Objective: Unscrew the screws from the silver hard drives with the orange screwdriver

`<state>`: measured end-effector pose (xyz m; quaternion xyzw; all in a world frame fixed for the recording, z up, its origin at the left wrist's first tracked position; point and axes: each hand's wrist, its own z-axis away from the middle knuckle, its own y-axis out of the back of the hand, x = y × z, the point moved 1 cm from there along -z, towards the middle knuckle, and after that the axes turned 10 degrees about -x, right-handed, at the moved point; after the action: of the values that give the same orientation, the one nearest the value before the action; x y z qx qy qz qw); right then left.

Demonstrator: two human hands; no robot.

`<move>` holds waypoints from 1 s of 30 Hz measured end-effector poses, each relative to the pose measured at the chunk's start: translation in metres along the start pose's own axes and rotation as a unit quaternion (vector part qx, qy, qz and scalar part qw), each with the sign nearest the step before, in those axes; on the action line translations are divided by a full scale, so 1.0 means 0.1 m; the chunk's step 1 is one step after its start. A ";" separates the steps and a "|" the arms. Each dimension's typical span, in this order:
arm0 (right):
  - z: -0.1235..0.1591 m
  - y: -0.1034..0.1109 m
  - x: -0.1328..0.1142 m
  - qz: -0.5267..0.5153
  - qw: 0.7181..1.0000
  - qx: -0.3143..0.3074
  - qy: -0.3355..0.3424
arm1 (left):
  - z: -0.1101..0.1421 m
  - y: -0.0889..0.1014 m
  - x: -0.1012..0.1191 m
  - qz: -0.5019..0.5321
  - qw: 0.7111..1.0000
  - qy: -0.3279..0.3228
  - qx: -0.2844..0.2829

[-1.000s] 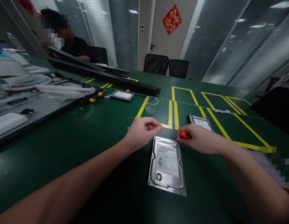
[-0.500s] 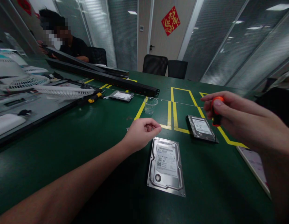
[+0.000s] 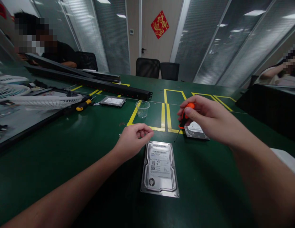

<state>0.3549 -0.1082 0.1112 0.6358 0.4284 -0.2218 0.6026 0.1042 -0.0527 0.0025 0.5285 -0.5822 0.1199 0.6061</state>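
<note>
In front of me a silver hard drive (image 3: 159,167) lies flat on the green table, label side up. Near its top left corner is my left hand (image 3: 134,139), with thumb and fingers brought together; anything between the fingertips is too small or hidden. My right hand (image 3: 204,118) grips an orange and black screwdriver (image 3: 183,121) above the table, its thin shaft slanting down to the left, the tip apart from the silver drive. Partly behind that hand lies a second hard drive (image 3: 197,134). Beyond my left hand stands a clear plastic cup (image 3: 142,110).
Another hard drive (image 3: 113,101) and a yellow-black screwdriver (image 3: 83,105) lie farther left, near white fan grilles (image 3: 46,103). Long black metal strips (image 3: 109,88) cross the back. Yellow tape outlines (image 3: 163,117) mark the table. One person sits at far left, another at far right.
My right hand has moved left with the screwdriver, from over the second drive toward the silver drive. The view has turned slightly right. My left hand keeps its place by the drive's corner.
</note>
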 end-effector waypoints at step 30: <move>-0.03 -0.09 -0.02 0.024 0.999 -0.021 -0.006 | 0.02 0.00 0.10 -0.040 0.999 -0.008 -0.006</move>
<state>0.3457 -0.1070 0.1078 0.6316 0.4136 -0.2017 0.6240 0.1059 -0.0589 0.0108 0.5488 -0.5661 0.0882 0.6088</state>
